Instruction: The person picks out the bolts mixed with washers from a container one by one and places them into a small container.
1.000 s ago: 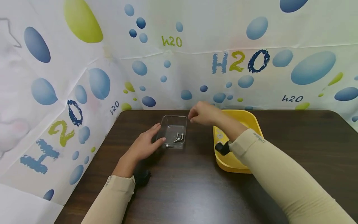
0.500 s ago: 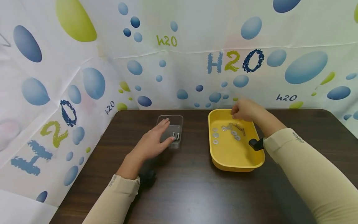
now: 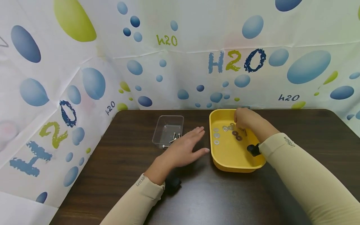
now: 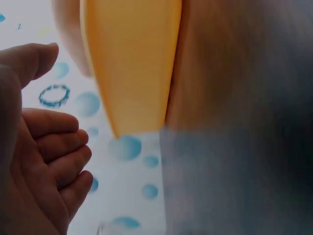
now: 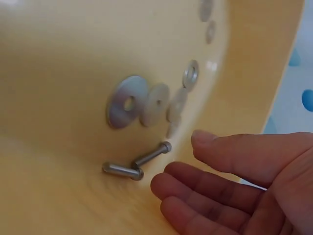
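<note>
My right hand [image 3: 251, 122] reaches into the far right part of a yellow tray [image 3: 226, 157]. In the right wrist view its thumb and fingers are apart, close to two metal bolts [image 5: 152, 154] on the tray floor, and nothing shows between them. Several flat washers [image 5: 128, 103] lie beside the bolts. My left hand [image 3: 184, 148] hovers over the table, fingers extended, between a clear plastic box [image 3: 161, 129] and the tray's left side. It holds nothing. A few bolts [image 3: 174, 135] lie in the clear box, partly hidden behind the left hand.
Both containers stand on a dark wooden table [image 3: 118, 162]. A white sheet printed with blue and green drops [image 3: 182, 78] hangs behind the table and along its left side. More washers [image 3: 216, 135] lie along the tray's left side.
My right hand has moved from beside the clear box to the yellow tray, then lower into it. The left hand has moved right, away from the clear box towards the tray.
</note>
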Demonstrator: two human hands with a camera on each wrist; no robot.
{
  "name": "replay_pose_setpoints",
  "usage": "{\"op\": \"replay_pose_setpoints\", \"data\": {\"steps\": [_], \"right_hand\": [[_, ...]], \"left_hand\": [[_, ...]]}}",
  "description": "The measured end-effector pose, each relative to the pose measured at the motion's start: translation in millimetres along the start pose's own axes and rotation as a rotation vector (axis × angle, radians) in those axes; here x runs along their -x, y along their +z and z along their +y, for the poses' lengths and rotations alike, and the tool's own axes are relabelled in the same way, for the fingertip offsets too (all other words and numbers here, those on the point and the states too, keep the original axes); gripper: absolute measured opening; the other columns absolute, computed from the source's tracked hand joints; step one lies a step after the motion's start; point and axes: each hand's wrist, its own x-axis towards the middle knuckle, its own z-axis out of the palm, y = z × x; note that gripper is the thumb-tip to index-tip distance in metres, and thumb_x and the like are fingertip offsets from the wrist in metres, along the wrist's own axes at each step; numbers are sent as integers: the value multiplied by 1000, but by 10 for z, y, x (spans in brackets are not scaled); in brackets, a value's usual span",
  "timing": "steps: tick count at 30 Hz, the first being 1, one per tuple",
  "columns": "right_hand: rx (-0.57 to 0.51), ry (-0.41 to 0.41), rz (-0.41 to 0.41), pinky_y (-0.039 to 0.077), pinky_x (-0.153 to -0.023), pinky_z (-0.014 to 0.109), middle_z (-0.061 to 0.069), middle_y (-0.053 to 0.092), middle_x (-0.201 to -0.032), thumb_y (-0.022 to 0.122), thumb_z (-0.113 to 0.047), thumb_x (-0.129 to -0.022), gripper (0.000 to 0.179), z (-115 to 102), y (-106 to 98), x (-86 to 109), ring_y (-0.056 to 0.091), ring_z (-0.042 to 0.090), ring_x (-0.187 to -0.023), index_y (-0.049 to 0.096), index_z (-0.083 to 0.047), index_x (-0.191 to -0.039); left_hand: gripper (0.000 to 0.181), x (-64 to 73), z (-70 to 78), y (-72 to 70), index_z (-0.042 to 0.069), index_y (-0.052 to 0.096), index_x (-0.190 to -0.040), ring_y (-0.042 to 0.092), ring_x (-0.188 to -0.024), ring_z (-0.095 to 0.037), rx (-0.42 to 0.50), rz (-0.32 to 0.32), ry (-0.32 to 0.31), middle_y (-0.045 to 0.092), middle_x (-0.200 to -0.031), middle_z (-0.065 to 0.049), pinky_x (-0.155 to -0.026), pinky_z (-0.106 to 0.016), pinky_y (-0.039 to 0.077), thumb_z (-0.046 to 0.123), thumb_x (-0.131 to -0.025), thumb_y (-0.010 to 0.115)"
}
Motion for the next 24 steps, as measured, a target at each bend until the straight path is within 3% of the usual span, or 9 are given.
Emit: {"op": "replay_pose_setpoints", "data": {"steps": [3,8,13,17,24], "right_hand": [[24,-2,-18,48,-52,26,11,60,-74,63,-1,-89,7,-16,52,5,57,22,-60,69,3,-90],[51,-20,-16,49,-48,26,8,55,-63,62,-9,-95,19,-18,126,-17,57,20,-53,68,0,-79],[50,-35,-27,51,-48,26,8,58,-64,67,-9,-92,16,-13,177,-56,59,21,-54,70,0,-80],[110,-86,-26,47,-54,24,6,59,-63,68,-7,-91,15,-39,202,-53,54,18,-56,69,-2,-77],[149,-119,-43,50,-53,26,6,60,-73,68,-3,-87,7,-102,228,-3,58,19,-58,62,-6,-86]], "left_hand": [[75,-44,88,66,15,30,-156,24,-150,-17,5,-19,29,26,-163,-1,-120,-39,27,59,-97,49],[77,-75,165,147,16,27,-157,24,-150,-17,-12,-32,51,25,-163,-2,-119,-39,27,61,-97,47],[77,-77,188,169,13,29,-156,24,-150,-18,-27,-21,53,25,-163,-3,-119,-38,27,59,-97,47],[77,-78,191,170,13,30,-156,23,-150,-18,-15,-25,49,24,-163,-3,-120,-38,27,59,-97,47],[76,-67,178,177,12,30,-156,22,-150,-18,-12,-21,47,24,-163,-3,-120,-39,27,58,-98,48]]}}
